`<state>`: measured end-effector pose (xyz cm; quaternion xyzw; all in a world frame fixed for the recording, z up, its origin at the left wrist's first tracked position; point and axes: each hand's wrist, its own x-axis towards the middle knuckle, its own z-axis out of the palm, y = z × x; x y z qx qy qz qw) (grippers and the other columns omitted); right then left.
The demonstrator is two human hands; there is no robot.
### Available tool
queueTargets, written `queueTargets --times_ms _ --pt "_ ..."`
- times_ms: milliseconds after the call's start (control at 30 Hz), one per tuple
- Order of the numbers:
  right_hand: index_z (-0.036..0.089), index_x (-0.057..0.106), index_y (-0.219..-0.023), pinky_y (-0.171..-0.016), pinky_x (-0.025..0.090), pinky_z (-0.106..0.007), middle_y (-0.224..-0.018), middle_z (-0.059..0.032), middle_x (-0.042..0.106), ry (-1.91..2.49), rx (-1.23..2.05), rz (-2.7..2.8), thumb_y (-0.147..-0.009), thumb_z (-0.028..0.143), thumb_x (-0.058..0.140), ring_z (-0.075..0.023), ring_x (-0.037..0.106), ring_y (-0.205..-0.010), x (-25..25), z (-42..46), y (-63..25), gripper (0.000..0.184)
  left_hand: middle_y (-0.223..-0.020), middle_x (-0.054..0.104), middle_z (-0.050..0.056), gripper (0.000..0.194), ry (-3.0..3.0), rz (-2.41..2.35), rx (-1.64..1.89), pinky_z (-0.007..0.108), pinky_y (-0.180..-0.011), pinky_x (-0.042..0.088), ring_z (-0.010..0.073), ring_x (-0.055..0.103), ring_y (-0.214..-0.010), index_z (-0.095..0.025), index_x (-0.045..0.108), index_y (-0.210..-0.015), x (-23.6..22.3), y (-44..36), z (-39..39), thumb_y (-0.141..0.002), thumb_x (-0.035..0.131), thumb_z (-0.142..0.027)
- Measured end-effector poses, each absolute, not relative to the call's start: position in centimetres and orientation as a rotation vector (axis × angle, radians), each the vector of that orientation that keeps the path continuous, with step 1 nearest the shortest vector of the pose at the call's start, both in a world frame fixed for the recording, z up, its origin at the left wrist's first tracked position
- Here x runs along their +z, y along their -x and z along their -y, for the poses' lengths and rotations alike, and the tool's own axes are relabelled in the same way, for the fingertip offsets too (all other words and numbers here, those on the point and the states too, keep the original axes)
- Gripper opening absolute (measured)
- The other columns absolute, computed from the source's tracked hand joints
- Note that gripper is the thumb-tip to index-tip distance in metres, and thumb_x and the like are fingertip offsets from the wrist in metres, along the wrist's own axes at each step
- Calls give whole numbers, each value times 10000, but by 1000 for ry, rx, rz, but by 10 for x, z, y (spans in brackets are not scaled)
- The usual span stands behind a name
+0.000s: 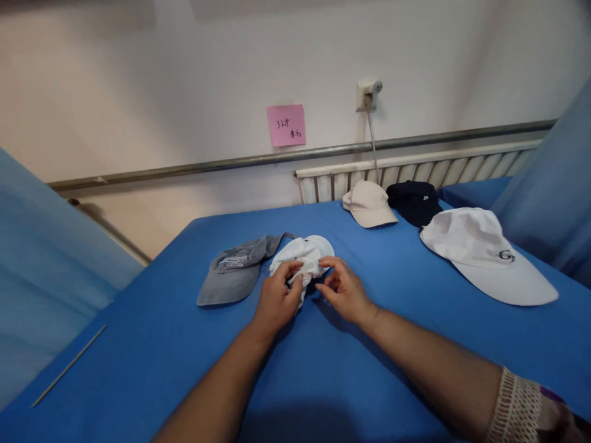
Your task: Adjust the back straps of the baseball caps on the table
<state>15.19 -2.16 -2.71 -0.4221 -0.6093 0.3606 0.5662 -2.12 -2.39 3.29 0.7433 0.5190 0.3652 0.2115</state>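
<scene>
A small white cap (305, 251) lies on the blue-covered table in front of me, its brim pointing away and its crown crumpled. My left hand (279, 295) grips the near edge of this cap between thumb and fingers. On the cap's other side is my right hand (344, 289), with thumb and forefinger apart. Its forefinger tip reaches the cloth; whether it presses on it I cannot tell. Close by on the left, a grey cap (235, 271) with white lettering rests with its brim toward me, its strap end nearly touching the white cap.
Toward the back right sit a beige cap (368, 203) and a black cap (415, 202). A larger white cap (475, 246) is at the right. One thin stick (69, 366) lies at the left edge of the blue table cover (157, 344). Curtains hang on both sides.
</scene>
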Motion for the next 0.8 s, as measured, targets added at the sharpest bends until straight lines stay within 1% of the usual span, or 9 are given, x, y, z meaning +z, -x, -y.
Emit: queueTargets --times_ms 100,167,333,433,533,600,667,733,800 --pt "258 635 -1048 -599 432 -267 -822 12 669 1030 874 1537 -776 234 640 -132 551 -592 -32 18 -152 273 -1058 712 83 284 -2061 -1380 981 345 -857 486 226 664 -938 -198 638 -1104 34 22 25 -854 557 -306" --pt "255 653 -1005 -612 427 -270 -753 24 661 1020 896 1560 -801 241 609 -137 557 -588 -34 14 -152 209 -1045 714 78 263 -2100 -1361 965 343 -864 481 229 661 -955 -199 647 -1080 34 24 24 -859 548 -301" --pt "247 606 -1034 -697 444 -291 -865 -5 677 966 878 1571 -880 285 532 -164 613 -731 -26 14 -158 176 -1048 714 98 290 -2311 -1474 879 367 -866 480 248 663 -951 -178 641 -1108 38 31 21 -889 481 -280" --pt "242 575 -1076 -699 426 -301 -856 -14 659 1001 667 1730 -846 334 618 -176 586 -722 -15 20 -163 252 -1062 712 107 302 -2458 -1530 851 376 -872 478 259 659 -963 -176 644 -1119 41 33 22 -888 462 -245" --pt "219 550 -1123 -740 419 -326 -918 -51 654 1017 416 1921 -802 309 678 -207 577 -782 -9 23 -167 356 -1080 707 105 311 -2552 -1516 861 369 -887 473 253 651 -981 -179 636 -1141 42 33 24 -883 467 -225" --pt "205 542 -1127 -780 416 -342 -952 -72 647 1024 287 1995 -835 251 623 -226 580 -846 -9 22 -167 306 -1087 703 99 309 -2590 -1497 836 364 -888 472 252 645 -988 -185 629 -1149 42 32 26 -871 507 -244" --pt "201 541 -1105 -779 420 -340 -946 -74 636 1031 223 2041 -860 217 576 -225 578 -849 -12 20 -168 248 -1104 695 91 327 -2632 -1454 786 364 -895 470 254 636 -1005 -198 617 -1165 42 31 27 -856 561 -287" --pt "202 540 -1078 -754 433 -326 -933 -68 623 1024 227 2072 -876 208 554 -212 575 -822 -15 17 -169 202 -1141 679 81 368 -2675 -1404 726 372 -920 462 257 620 -1044 -216 595 -1196 41 30 27 -842 603 -315" --pt "206 537 -1060 -739 448 -314 -941 -66 611 1008 255 2080 -893 201 534 -203 577 -820 -17 15 -170 166 -1172 662 73 386 -2706 -1383 655 379 -935 459 257 605 -1081 -232 571 -1220 39 30 25 -842 610 -297"
